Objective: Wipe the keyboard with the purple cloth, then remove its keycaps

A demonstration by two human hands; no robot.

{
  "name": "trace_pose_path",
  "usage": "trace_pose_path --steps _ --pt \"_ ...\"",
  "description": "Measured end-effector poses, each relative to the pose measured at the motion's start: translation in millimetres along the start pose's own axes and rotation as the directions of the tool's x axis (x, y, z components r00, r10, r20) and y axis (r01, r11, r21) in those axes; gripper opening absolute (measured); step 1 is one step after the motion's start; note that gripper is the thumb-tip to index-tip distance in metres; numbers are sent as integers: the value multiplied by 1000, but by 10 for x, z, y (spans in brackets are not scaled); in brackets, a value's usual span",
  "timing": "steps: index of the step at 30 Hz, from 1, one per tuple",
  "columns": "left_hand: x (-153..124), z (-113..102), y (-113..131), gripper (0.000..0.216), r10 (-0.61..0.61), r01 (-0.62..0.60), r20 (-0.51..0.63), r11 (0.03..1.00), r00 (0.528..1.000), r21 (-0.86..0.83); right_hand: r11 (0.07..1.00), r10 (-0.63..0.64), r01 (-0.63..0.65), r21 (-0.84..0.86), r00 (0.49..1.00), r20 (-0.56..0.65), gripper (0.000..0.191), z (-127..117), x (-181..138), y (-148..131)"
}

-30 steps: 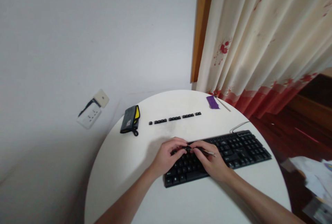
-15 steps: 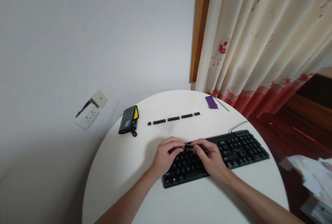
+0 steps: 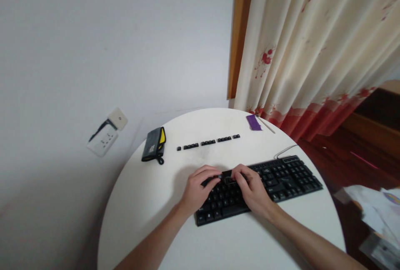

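A black keyboard (image 3: 289, 178) lies slanted across the table under both hands. Over its left upper part, my right hand (image 3: 251, 186) pinches a thin wire keycap puller (image 3: 229, 181), whose loop shows close against the keys. My left hand (image 3: 200, 186) rests at the keyboard's upper left, thumb and fingers drawn together near a small dark piece; what they grip, if anything, is too small to make out. Beyond the hands, several loose black keycaps (image 3: 208, 142) stand in a row of small groups on the white table (image 3: 150, 211).
A grey pouch with yellow lining (image 3: 153, 145) sits at the table's left edge. Toward the far right are a purple cloth (image 3: 254, 122) and a thin stick (image 3: 266, 125). The keyboard cable (image 3: 286, 150) runs off the right edge, near the curtain (image 3: 290, 61).
The wire puller no longer stretches between the two hands; its loop now sits lower, at my right fingertips by the keys. My left hand has hardly moved.
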State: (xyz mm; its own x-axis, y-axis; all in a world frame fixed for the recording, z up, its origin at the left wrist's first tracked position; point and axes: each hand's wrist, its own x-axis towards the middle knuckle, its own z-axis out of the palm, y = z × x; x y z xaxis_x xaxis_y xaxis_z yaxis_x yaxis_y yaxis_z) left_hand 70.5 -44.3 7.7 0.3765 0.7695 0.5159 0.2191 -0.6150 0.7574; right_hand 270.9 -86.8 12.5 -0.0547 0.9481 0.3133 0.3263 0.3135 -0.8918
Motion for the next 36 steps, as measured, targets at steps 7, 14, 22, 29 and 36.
trace_pose_path --steps 7,14,22,29,36 --pt "-1 2 23 15 -37 37 -4 999 999 -36 975 -205 216 -45 964 168 24 -39 24 -34" --pt "5 -4 63 17 -66 66 6 995 998 -71 944 -227 278 -178 938 261 29 32 -6 -53" --pt "-4 -71 31 24 -149 142 -105 987 983 -79 829 -43 56 -557 998 35 13 -453 751 246" --pt "-11 -90 -2 31 -174 169 -74 983 982 -70 633 264 -231 -739 962 -74 17 -850 1451 859" --pt "-9 -108 -9 33 -185 180 -61 981 981 -72 617 306 -259 -744 949 -76 25 -828 1597 1066"
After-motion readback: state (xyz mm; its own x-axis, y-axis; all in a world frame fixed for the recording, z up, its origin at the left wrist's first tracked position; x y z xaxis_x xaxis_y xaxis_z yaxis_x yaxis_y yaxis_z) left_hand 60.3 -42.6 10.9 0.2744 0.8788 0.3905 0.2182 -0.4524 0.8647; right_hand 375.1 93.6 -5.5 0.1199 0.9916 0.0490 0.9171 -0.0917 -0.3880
